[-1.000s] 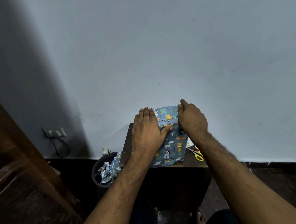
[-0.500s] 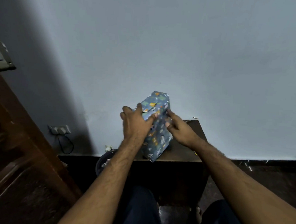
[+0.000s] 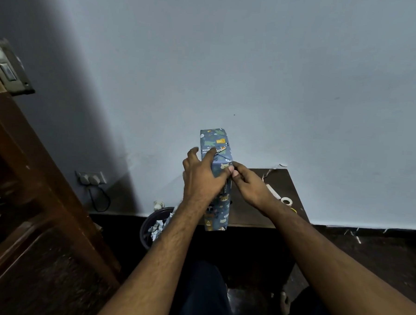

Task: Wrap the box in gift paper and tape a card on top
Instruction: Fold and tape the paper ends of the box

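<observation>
Bare grey wall behind, small dark tabletop (image 3: 252,208) w/ tape roll (image 3: 287,201) at 3 o'clock of the wrapped box (image 3: 216,143) stood on end; left hand (image 3: 202,178) grips it, right hand (image 3: 251,186) pinches its edge; I'd steady box, crease flat before taping.

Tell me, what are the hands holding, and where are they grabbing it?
Both hold the wrapped box, standing on end. The left hand grips its left side around the middle; the right hand pinches its right edge.

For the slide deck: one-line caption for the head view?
Both hands, left hand and right hand, grip a wrapped box standing on end on a small table.
</observation>
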`<control>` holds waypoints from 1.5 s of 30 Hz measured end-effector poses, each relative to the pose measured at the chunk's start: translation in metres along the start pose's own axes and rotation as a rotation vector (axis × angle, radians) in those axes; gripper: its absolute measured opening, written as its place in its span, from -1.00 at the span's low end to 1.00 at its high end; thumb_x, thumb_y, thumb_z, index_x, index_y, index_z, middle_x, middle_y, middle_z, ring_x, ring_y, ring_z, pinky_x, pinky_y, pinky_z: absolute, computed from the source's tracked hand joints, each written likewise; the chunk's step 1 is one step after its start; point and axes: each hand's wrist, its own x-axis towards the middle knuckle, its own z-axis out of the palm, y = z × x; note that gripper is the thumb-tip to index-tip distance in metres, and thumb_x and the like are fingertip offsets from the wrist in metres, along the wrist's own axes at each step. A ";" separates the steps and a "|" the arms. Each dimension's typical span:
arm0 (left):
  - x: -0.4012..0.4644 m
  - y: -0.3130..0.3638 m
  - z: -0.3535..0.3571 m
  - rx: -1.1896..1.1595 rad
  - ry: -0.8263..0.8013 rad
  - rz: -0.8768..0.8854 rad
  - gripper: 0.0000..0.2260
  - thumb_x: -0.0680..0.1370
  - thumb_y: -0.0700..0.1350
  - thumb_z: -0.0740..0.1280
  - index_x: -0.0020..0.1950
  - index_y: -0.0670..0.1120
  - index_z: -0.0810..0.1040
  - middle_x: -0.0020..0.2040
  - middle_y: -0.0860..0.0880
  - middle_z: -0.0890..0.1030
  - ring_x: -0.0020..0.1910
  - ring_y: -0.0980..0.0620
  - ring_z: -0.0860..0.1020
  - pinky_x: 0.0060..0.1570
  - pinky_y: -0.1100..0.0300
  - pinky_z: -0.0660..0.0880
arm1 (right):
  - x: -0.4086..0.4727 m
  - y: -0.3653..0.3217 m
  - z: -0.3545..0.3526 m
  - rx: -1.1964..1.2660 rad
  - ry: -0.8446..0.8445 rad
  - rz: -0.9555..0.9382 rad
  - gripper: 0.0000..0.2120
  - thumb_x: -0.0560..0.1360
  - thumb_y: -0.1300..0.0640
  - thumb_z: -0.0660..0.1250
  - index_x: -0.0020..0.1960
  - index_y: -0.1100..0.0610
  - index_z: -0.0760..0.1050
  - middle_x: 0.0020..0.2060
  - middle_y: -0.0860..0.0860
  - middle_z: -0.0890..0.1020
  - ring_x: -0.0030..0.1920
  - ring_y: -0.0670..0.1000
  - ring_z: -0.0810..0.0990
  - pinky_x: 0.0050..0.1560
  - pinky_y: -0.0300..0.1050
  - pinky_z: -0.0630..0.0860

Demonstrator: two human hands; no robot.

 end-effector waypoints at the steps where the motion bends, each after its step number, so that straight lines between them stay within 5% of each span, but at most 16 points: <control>1: 0.001 0.001 -0.001 0.049 0.030 0.035 -0.37 0.54 0.27 0.38 0.54 0.05 0.37 0.59 -0.13 0.15 0.55 -0.13 0.12 0.48 -0.14 0.24 | 0.000 0.000 0.000 -0.021 0.006 -0.009 -0.62 0.73 0.04 0.10 0.52 0.03 0.37 0.34 -0.03 0.57 0.32 -0.06 0.52 0.33 -0.11 0.40; 6: 0.005 0.007 -0.002 0.157 0.148 0.240 -0.41 0.54 0.26 0.32 0.49 -0.01 0.46 0.62 -0.11 0.21 0.61 -0.11 0.13 0.47 -0.09 0.12 | -0.002 -0.004 -0.006 -0.049 0.041 -0.034 -0.67 0.74 0.02 0.06 0.44 0.05 0.41 0.23 -0.10 0.59 0.23 -0.09 0.52 0.04 -0.50 0.34; 9: 0.002 0.011 0.002 0.125 0.168 0.308 -0.44 0.53 0.23 0.32 0.44 -0.05 0.50 0.59 -0.12 0.30 0.60 -0.10 0.19 0.47 -0.05 0.13 | -0.002 -0.004 -0.008 -0.025 0.073 -0.026 -0.67 0.74 -0.01 0.05 0.37 0.10 0.44 0.20 0.01 0.63 0.23 0.05 0.56 0.08 -0.35 0.42; 13: -0.009 0.017 0.015 0.086 0.206 0.382 -0.50 0.55 0.16 0.38 0.40 -0.09 0.54 0.52 -0.13 0.40 0.54 -0.12 0.32 0.42 -0.10 0.23 | -0.003 0.001 -0.014 -0.029 0.104 0.015 -0.54 0.74 0.05 0.07 0.60 0.15 0.22 0.55 0.08 0.35 0.55 0.02 0.30 0.51 -0.14 0.22; 18: -0.028 0.032 0.041 0.036 0.243 0.472 -0.59 0.56 0.04 0.42 0.36 -0.10 0.58 0.51 -0.11 0.43 0.50 -0.10 0.37 0.36 0.00 0.23 | -0.012 0.019 -0.029 -0.031 0.146 0.052 -0.53 0.73 0.02 0.10 0.60 0.15 0.23 0.52 0.07 0.39 0.53 0.03 0.34 0.52 -0.05 0.27; 22: -0.041 0.044 0.065 -0.047 0.178 0.501 -0.61 0.58 -0.03 0.40 0.37 -0.14 0.56 0.50 -0.10 0.45 0.50 -0.09 0.38 0.38 0.03 0.32 | -0.023 0.041 -0.040 0.010 0.180 0.110 -0.46 0.65 -0.21 0.13 0.53 0.05 0.35 0.38 0.01 0.55 0.41 0.01 0.49 0.45 0.08 0.40; 24: -0.048 0.044 0.079 -0.106 0.103 0.482 -0.60 0.58 -0.07 0.38 0.39 -0.18 0.54 0.48 -0.11 0.47 0.46 -0.07 0.43 0.40 0.07 0.36 | -0.029 0.053 -0.046 -0.002 0.217 0.124 -0.45 0.61 -0.26 0.14 0.48 0.02 0.41 0.27 -0.05 0.62 0.31 -0.03 0.56 0.39 0.07 0.46; 30: -0.072 0.037 0.135 -0.186 -0.145 0.306 -0.54 0.58 -0.13 0.38 0.47 -0.17 0.44 0.43 -0.09 0.50 0.43 -0.03 0.43 0.40 0.08 0.39 | -0.044 0.103 -0.074 -0.056 0.446 0.261 -0.75 0.64 0.12 0.25 0.25 0.10 0.60 0.08 0.02 0.69 0.03 -0.01 0.66 0.17 -0.08 0.56; 38: -0.072 0.003 0.192 -0.162 -0.298 0.150 -0.49 0.58 -0.17 0.40 0.50 -0.20 0.40 0.43 -0.14 0.49 0.43 -0.09 0.44 0.38 0.15 0.33 | -0.045 0.166 -0.066 -0.112 0.447 0.429 -0.78 0.63 0.21 0.24 0.17 0.10 0.64 0.07 0.00 0.68 0.02 -0.06 0.61 -0.10 -0.37 0.43; 42: -0.053 -0.011 0.216 -0.162 -0.309 0.085 -0.49 0.56 -0.18 0.43 0.49 -0.19 0.42 0.41 -0.13 0.51 0.39 -0.08 0.46 0.34 0.25 0.29 | -0.033 0.188 -0.054 -0.194 0.469 0.411 -0.76 0.62 0.22 0.25 0.19 0.10 0.64 0.10 0.06 0.62 0.06 0.03 0.61 0.05 -0.12 0.51; 45: -0.043 -0.023 0.233 -0.199 -0.315 0.012 -0.49 0.56 -0.16 0.44 0.49 -0.16 0.43 0.37 -0.11 0.51 0.34 -0.09 0.51 0.37 0.09 0.41 | -0.025 0.202 -0.049 -0.311 0.542 0.399 -0.79 0.61 0.19 0.30 0.21 0.09 0.61 0.09 0.06 0.57 0.11 0.10 0.57 0.07 0.00 0.54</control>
